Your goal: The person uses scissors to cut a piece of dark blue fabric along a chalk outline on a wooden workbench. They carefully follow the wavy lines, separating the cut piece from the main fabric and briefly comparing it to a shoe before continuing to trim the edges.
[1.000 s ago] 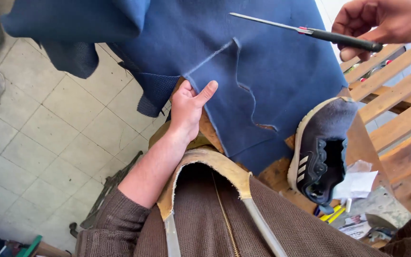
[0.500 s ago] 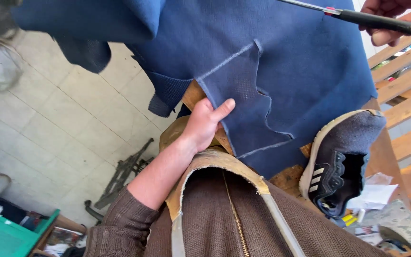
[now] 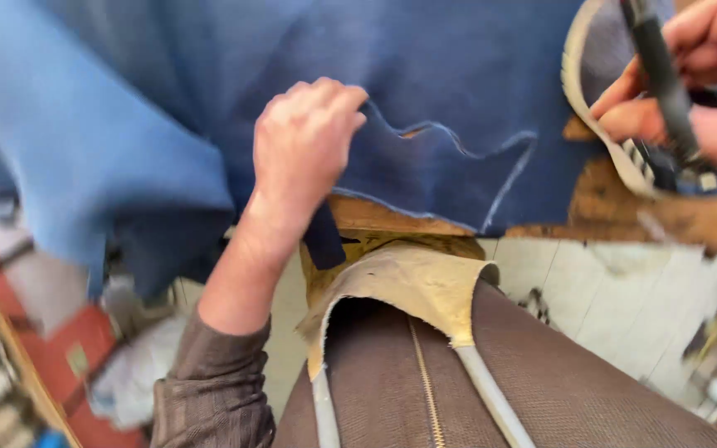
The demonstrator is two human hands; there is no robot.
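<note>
My left hand pinches the blue fabric flat beside the chalked outline; my right hand grips the scissors, following that line steadily.

The person wears a brown knitted jacket of fine ribbed weave, closed down the front by a zip with small brassy teeth. The jacket's left sleeve is pushed up and bunched in soft folds — the forearm above it is bare, and so is the left hand. Over the chest lies a tan leather apron bib, rough and frayed along its curved edge, its surface scuffed and unevenly stained. Two pale grey straps run down from the bib over the jacket — flat, smooth and narrow. The right hand is bare too, with no sleeve in view.
</note>
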